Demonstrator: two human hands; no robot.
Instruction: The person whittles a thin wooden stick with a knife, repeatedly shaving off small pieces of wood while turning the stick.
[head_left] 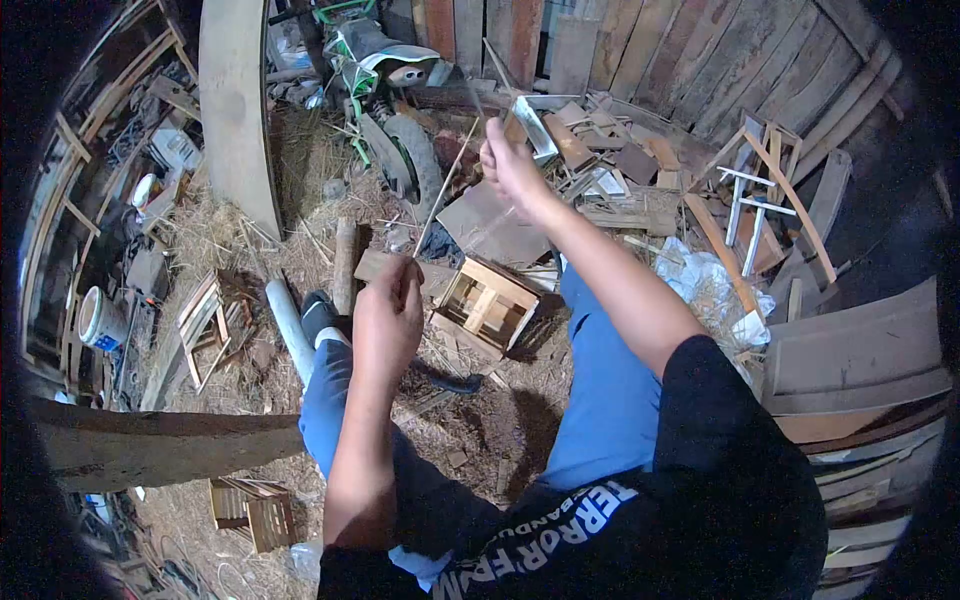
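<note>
My left hand (390,312) is closed round the lower end of a thin wooden strip (447,188), which slants up and to the right from my fist. My right hand (513,168) is raised further forward, its fingers curled; a thin, blurred dark item rises from it, too smeared to name. Below and between my hands, a small slatted wooden crate (490,305) rests on the straw-covered ground near my feet.
A motorbike (385,110) stands ahead beside a tall board (238,110). Scrap wood (600,150) is heaped at the front right. Another crate (255,512) lies at lower left, with a white bucket (103,320) further left. A plank (170,448) juts in from the left.
</note>
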